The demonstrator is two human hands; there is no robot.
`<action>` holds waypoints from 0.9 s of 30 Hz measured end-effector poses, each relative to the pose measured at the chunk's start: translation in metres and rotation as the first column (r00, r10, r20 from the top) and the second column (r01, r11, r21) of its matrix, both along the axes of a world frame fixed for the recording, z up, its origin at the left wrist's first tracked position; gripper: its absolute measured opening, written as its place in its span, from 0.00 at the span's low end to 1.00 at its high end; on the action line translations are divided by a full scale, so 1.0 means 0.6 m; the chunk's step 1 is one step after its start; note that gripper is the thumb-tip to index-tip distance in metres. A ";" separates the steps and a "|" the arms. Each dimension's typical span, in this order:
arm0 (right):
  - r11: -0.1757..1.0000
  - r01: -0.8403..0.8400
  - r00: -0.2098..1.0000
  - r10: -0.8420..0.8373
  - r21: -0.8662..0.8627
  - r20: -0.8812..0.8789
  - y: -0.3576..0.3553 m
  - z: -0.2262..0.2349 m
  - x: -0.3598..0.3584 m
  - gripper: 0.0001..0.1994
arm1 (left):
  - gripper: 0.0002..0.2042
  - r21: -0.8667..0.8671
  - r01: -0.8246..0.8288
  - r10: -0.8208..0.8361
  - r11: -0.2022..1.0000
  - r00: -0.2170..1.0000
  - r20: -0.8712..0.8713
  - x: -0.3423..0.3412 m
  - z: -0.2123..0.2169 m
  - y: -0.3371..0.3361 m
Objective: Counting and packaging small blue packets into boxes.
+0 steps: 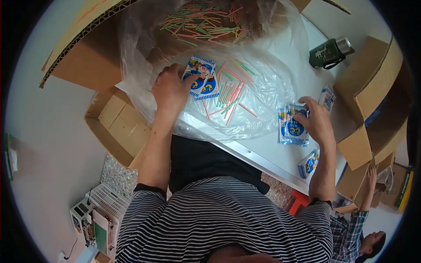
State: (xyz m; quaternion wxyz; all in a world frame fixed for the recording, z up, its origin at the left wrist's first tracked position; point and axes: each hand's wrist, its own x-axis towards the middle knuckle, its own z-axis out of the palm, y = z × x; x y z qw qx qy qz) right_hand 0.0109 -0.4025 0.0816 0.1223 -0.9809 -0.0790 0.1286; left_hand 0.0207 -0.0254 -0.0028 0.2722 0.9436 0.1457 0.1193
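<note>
My left hand is closed on two small blue-and-white snack packets, its thumb lying over their left side. The pair overlaps and is above a clear plastic bag. Scattered on that plastic, just right of these packets, are thin pink and green sticks. At the table's right part, my right hand pinches another overlapping pair of snack packets by the upper right side. One more packet is beside my right forearm, and another packet rests beyond the hand.
A heap of coloured sticks fills the far part of the bag. Cardboard boxes stand at left and right of the white table. A green flask lies at the far right. Another person is at lower right.
</note>
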 end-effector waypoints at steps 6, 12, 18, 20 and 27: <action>0.935 -0.257 0.911 0.150 0.244 0.384 0.129 0.013 0.082 0.15 | 0.13 -0.211 -0.016 0.014 0.977 1.000 -0.013 -0.002 0.002 0.005; 0.781 -0.621 0.655 0.471 0.066 0.590 0.352 -0.049 0.357 0.23 | 0.10 -0.186 0.038 -0.020 0.982 0.995 0.101 -0.005 -0.002 0.006; 0.524 -0.545 0.833 0.249 0.654 0.494 0.350 -0.112 0.384 0.29 | 0.07 0.048 0.069 -0.079 0.996 0.959 0.270 -0.014 -0.024 0.021; 0.509 -0.528 0.848 0.281 0.680 0.449 0.407 -0.104 0.441 0.28 | 0.06 0.067 0.072 -0.088 0.995 0.955 0.281 -0.010 -0.024 0.013; 0.449 -0.442 0.879 0.388 0.777 0.276 0.201 -0.091 0.360 0.25 | 0.05 -0.084 0.025 0.004 0.996 0.947 0.322 -0.004 -0.017 0.024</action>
